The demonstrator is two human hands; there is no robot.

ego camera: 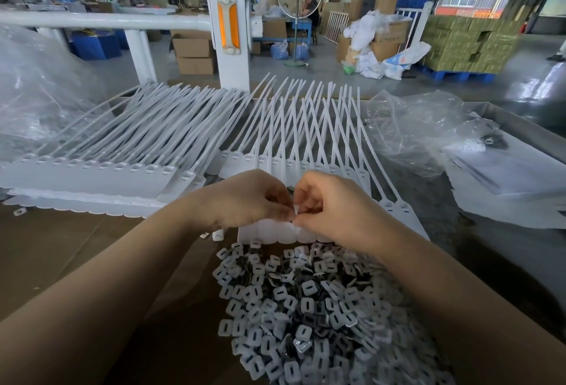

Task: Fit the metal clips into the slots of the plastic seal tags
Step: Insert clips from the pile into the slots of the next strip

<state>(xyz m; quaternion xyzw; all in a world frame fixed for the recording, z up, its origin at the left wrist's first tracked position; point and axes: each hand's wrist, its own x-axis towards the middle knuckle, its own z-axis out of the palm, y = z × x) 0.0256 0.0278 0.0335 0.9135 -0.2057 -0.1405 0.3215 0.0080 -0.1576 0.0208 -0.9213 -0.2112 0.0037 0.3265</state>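
Metal clip (296,209) pinched between fingers of left hand (245,201) and right hand (330,204), above seal tags (275,228).

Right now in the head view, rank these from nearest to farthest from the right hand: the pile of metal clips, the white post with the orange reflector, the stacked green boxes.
From the right hand:
1. Pile of metal clips, just below it.
2. White post, beyond the tags, left of centre.
3. Stacked green boxes, far right background.

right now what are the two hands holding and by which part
Left hand and right hand pinch one small pale metal clip by its edges with fingertips.
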